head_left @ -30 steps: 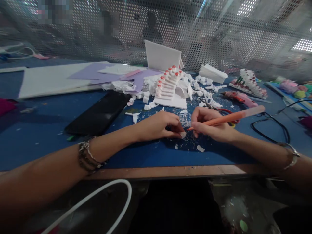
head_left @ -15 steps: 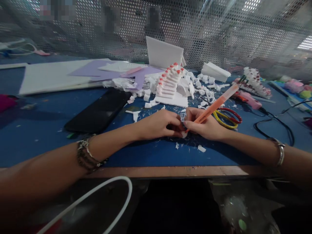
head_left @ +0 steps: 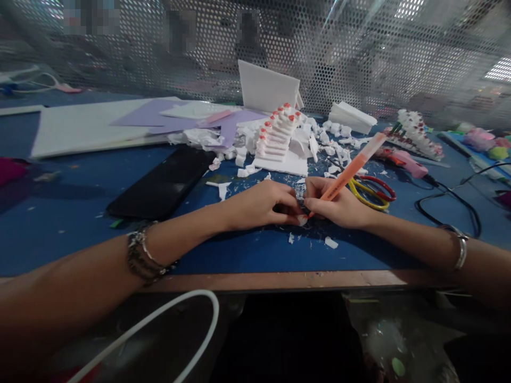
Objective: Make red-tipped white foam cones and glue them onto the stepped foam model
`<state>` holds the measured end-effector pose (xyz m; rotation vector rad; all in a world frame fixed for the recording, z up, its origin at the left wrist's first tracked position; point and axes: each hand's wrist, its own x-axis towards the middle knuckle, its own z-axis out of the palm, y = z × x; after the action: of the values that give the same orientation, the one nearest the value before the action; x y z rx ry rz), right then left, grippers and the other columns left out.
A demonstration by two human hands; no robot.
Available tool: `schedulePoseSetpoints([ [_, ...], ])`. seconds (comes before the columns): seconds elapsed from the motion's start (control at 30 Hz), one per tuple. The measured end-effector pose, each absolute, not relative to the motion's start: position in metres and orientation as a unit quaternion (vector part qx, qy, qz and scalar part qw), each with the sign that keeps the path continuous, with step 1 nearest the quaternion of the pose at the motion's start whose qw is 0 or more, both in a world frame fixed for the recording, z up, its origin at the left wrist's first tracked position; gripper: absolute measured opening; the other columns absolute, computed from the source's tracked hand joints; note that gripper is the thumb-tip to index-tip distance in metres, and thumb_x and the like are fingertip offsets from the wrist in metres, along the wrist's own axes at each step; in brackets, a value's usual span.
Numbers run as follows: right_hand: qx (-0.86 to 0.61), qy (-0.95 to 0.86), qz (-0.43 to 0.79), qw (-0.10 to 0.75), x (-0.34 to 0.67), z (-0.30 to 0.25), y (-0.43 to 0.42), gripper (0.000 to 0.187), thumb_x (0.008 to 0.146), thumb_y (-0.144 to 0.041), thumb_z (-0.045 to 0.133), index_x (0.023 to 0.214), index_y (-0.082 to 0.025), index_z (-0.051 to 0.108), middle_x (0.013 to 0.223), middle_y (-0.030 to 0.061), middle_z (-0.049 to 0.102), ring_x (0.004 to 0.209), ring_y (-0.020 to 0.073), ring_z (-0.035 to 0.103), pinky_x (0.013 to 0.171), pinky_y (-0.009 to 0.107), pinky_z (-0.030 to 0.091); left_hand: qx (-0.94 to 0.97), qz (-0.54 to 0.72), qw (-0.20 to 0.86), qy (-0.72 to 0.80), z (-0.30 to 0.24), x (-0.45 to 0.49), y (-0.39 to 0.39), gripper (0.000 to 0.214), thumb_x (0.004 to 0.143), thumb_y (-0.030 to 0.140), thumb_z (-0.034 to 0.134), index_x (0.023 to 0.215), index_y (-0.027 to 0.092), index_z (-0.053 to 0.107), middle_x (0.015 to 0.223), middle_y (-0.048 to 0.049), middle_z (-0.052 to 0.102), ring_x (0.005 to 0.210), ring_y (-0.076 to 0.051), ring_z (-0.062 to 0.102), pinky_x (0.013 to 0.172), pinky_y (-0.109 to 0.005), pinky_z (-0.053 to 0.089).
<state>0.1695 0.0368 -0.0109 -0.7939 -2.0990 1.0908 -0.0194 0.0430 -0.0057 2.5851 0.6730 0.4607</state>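
An orange marker pen [head_left: 344, 178] is held in my right hand [head_left: 337, 205], slanting up to the right, with its tip down at a small white foam piece [head_left: 302, 219]. My left hand [head_left: 265, 205] pinches that piece between thumb and fingers, close to the tabletop. Some orange-red colour shows on the piece beside the pen tip. Behind my hands stands a small white foam staircase [head_left: 277, 141] with red-topped bits along its sides. Scissors with yellow and red handles [head_left: 371, 194] lie just right of my right hand.
A black phone [head_left: 162, 183] lies left of my hands. White foam scraps [head_left: 335, 141] surround the staircase. White sheets [head_left: 80, 127] and purple sheets [head_left: 138, 115] lie at the back left. A pink glue gun [head_left: 411, 164] with a black cord is on the right. Perforated metal [head_left: 359, 53] stands behind.
The marker has tilted slightly more upright, and its tip has shifted a little to the right on the foam piece. My left hand keeps its pinch.
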Motion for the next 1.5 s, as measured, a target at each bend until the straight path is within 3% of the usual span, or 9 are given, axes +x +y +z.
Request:
schedulePoseSetpoints([
  [0.6, -0.265, -0.785, 0.468, 0.306, 0.169, -0.0133, 0.0353, 0.021, 0.078, -0.021, 0.056, 0.064, -0.016, 0.041, 0.051, -0.0065, 0.048, 0.045, 0.0021, 0.039, 0.041, 0.017, 0.026, 0.929, 0.167, 0.242, 0.227, -0.006, -0.0211, 0.0462, 0.013, 0.078, 0.019, 0.061, 0.084, 0.017, 0.072, 0.077, -0.0008, 0.065, 0.069, -0.007, 0.058, 0.064, -0.014, 0.04],
  [1.5, -0.266, -0.791, 0.457, 0.308, 0.1677, -0.0139, 0.0356, 0.021, 0.078, -0.022, 0.056, 0.065, -0.015, 0.041, 0.052, -0.0073, 0.044, 0.046, 0.0018, 0.037, 0.041, 0.017, 0.025, 0.922, 0.165, 0.244, 0.25, -0.0039, -0.019, 0.0442, 0.012, 0.077, 0.023, 0.061, 0.081, 0.017, 0.071, 0.078, -0.0003, 0.064, 0.066, -0.007, 0.057, 0.062, -0.014, 0.04],
])
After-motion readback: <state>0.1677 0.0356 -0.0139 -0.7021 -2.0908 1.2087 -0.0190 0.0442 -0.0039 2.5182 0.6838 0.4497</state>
